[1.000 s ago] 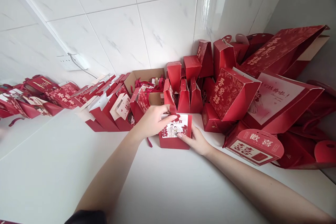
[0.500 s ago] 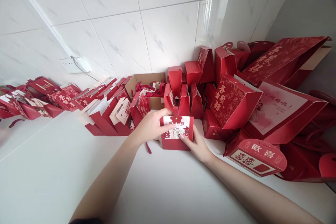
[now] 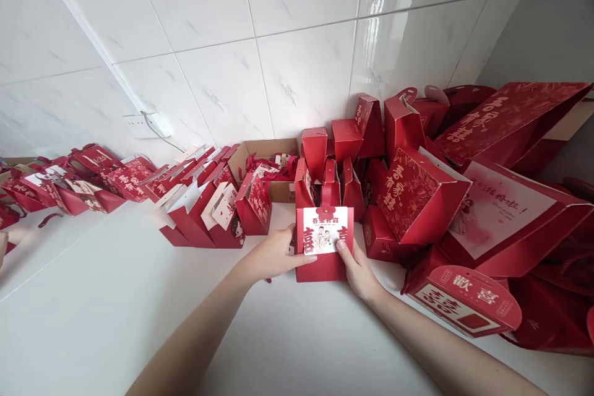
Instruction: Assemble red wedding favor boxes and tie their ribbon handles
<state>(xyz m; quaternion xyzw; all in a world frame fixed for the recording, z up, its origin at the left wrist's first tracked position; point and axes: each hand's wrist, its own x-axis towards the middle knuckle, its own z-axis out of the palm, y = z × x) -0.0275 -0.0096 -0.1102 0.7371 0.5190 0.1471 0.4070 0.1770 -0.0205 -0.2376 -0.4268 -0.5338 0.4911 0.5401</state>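
A small red gift box [image 3: 320, 269] stands upright on the white table, between my two hands. On its front is a white card [image 3: 327, 238] with a drawn couple and red lettering, below a red flower-shaped tab [image 3: 325, 216] and strap. My left hand [image 3: 273, 252] grips the box's left side, thumb across the lower front of the card. My right hand [image 3: 359, 266] holds the right side, with its thumb on the card. The fingers behind the box are hidden.
Red gift boxes [image 3: 417, 195] are piled on the right, one with a rounded handle [image 3: 473, 294] in front. More red boxes [image 3: 199, 213] stand in a row on the left. A cardboard box [image 3: 244, 151] with red ribbons sits by the tiled wall [image 3: 306, 74]. Another person's hand [image 3: 9, 238] shows at the left edge.
My left hand has moved from the top of the gift box down to its left side, uncovering the card and flower tab. The view has shifted slightly.
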